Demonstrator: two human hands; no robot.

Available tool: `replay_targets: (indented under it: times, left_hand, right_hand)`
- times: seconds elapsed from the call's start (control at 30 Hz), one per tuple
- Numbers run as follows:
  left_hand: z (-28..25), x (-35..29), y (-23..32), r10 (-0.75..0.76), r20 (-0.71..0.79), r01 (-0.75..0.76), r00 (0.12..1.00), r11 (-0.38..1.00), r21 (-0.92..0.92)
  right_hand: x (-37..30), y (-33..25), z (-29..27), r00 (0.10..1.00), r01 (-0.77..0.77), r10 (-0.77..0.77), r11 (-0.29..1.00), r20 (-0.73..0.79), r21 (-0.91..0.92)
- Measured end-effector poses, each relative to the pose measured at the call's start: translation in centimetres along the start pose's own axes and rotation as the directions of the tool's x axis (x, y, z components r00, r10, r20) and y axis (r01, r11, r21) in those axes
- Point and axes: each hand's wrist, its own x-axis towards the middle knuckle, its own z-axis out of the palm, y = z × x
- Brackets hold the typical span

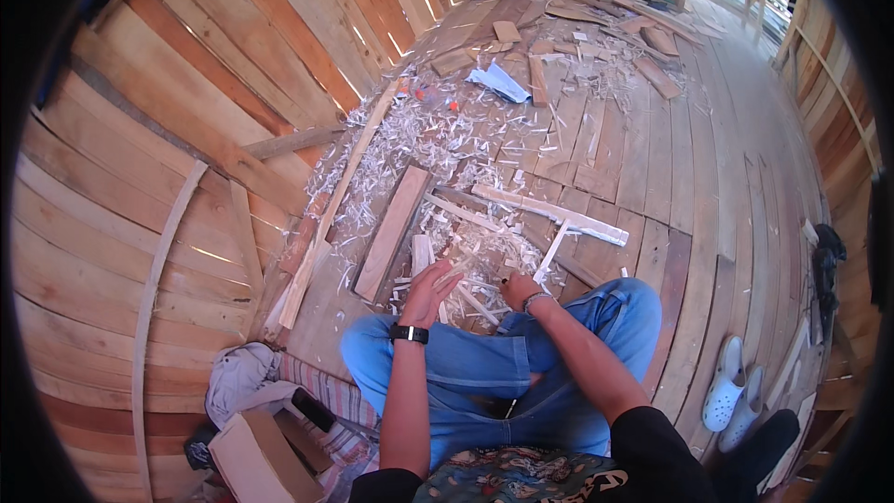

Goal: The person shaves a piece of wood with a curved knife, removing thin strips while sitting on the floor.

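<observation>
I sit cross-legged on a plank floor, both hands low over a heap of wood chips [480, 247]. My left hand [428, 292], with a black watch [409, 333] at its wrist, is closed on a small pale piece of wood [454, 271]. Just right of it, my right hand [521, 291] is curled into a fist around something small with a dark end; its kind cannot be made out. Thin wood strips [479, 305] lie below and between the hands. Near the right hand, a pale stick [553, 251] leans against a longer board [559, 214].
A thick plank [393, 233] and a long batten [346, 196] lie to the left, by curly shavings [419, 135]. Farther off are a light blue sheet [498, 83] and scrap boards [657, 77]. A cardboard box [264, 456] stands lower left; pale clogs [724, 384] lie lower right.
</observation>
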Motion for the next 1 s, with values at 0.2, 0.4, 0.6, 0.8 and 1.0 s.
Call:
replay_targets:
  times: [0.2, 0.4, 0.6, 0.8, 1.0]
  left_hand:
    - [1.3, 0.4, -0.7, 0.145, -0.015, -0.144, 0.989, 0.988, 0.045]
    - [-0.2, 1.7, -1.8, 0.394, -0.175, -0.309, 0.902, 0.874, 0.374]
    - [-1.5, 4.9, -3.7, 0.534, -0.248, -0.334, 0.809, 0.763, 0.553]
    - [-1.6, 5.6, -3.7, 0.506, -0.329, -0.347, 0.797, 0.83, 0.437]
    - [-2.2, 5.6, -3.9, 0.492, -0.356, -0.349, 0.795, 0.849, 0.396]
  right_hand:
    - [0.0, 0.1, -0.2, 1.0, -0.017, 0.016, 0.998, 0.008, 0.068]
    - [0.8, -0.3, -0.7, 0.996, 0.006, 0.002, 0.995, -0.084, 0.101]
    - [1.6, 1.1, 1.5, 0.969, 0.147, -0.139, 0.989, -0.204, 0.027]
    - [-1.7, -3.1, 2.8, 0.97, 0.193, -0.162, 0.966, -0.181, 0.172]
    - [-1.2, -3.8, 3.5, 0.992, 0.087, -0.081, 0.994, -0.096, 0.063]
